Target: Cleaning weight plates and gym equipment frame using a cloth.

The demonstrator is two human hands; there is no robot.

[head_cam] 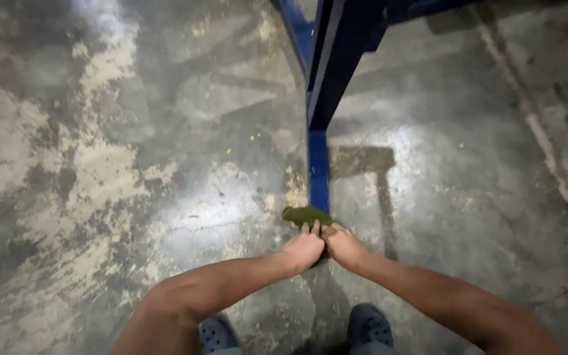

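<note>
Hands meet low over a worn concrete floor (100, 171), seen from above by the person who reaches down. Left hand (302, 248) and right hand (343, 243) lie side by side, touching each other, both with fingers curled onto a small dark green object (305, 214) that looks like a folded cloth or a leaf; the view is too small and dim to tell which. Fingertips of both hands rest on its near edge, close together rather than spread, though whether they pinch it or only press on it cannot be told. That green object sits on the floor right at the foot of a blue metal frame leg (319, 167), which rises away toward the top of the view and joins other blue bars (356, 26). Bare forearms stretch forward from the bottom corners. Below them, two blue perforated clogs (369, 325) stand on the floor, well back from the green object. Pale patches and glare mark the grey concrete around the leg.
</note>
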